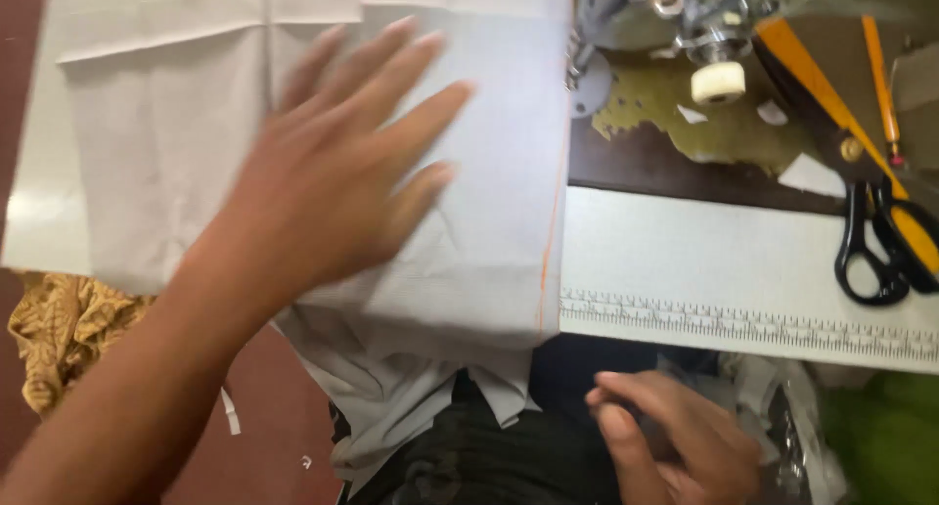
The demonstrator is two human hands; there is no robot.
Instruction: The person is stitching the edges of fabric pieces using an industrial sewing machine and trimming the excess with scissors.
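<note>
My left hand [337, 177] lies flat with fingers spread on a pale grey folded cloth [489, 202] that covers the left part of the work table. An orange line runs down the cloth's right edge. The cloth's lower part hangs off the table's near edge toward my lap. My right hand [665, 441] is low, below the table edge, with fingers curled; whether it holds anything is hidden.
Black-handled scissors [880, 246] lie at the right, beside an orange strip [822, 85]. A white ruled panel [743, 270] forms the table front. A sewing machine part [685, 16] and a white spool [719, 82] sit at the top. Yellow patterned cloth [59, 334] hangs at the left.
</note>
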